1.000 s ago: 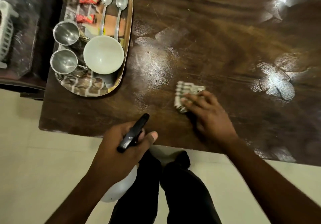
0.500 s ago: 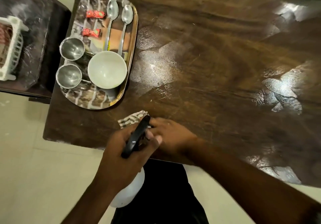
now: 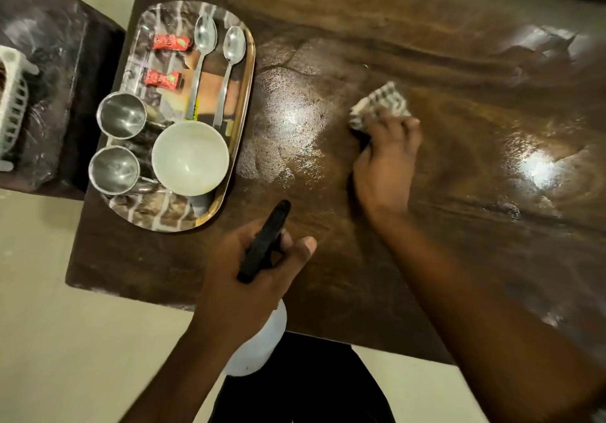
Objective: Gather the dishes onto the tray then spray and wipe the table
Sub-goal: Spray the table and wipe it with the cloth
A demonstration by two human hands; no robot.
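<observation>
My right hand presses a checked cloth flat on the dark wooden table, right of the tray. My left hand holds a spray bottle with a black nozzle and a white body over the table's near edge. The steel tray sits at the table's left end. It carries a white bowl, two steel cups, two spoons and two red wrappers.
Wet shiny patches lie on the tabletop beside the tray and at the right. A dark side table with a white plastic basket stands left of the table. Pale floor lies below.
My right hand has slid the cloth from the near edge by the spray bottle out to the middle of the table. My left hand still holds the bottle in about the same place.
</observation>
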